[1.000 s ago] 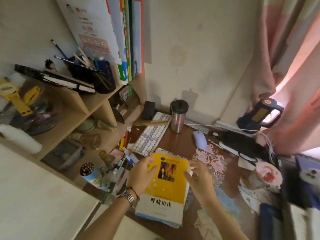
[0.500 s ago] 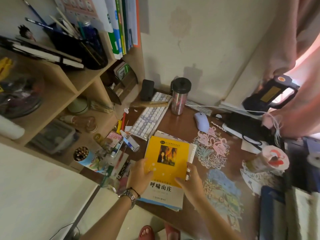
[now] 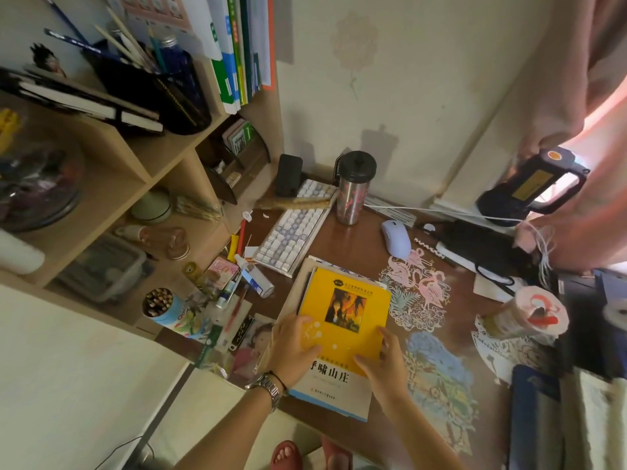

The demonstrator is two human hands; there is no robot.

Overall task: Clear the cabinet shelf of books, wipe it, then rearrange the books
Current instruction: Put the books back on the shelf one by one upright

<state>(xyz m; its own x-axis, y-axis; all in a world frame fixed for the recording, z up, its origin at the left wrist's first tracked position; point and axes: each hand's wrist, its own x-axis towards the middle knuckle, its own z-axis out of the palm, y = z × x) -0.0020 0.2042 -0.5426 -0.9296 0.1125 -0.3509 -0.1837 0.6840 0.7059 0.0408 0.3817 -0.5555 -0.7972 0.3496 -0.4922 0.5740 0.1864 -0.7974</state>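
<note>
Lowered since before: yellow-and-white paperback book (image 3: pixel 342 329), lying atop a stack at the brown wooden worktop (image 3: pixel 366 239) front edge. Left hand (image 3: pixel 291 344) and right hand (image 3: pixel 383 364) resting flat on its cover, fingers loosely spread, gripping nothing.

The yellow book (image 3: pixel 342 320) is showing four large black characters, 呼啸山庄, on the white band near the bottom of its cover, the first one partly under the left hand (image 3: pixel 291 347); smaller print lines above its cover picture and below the title are staying too small to read; spines on the shelf books (image 3: pixel 237 52) are not reading clearly.
</note>
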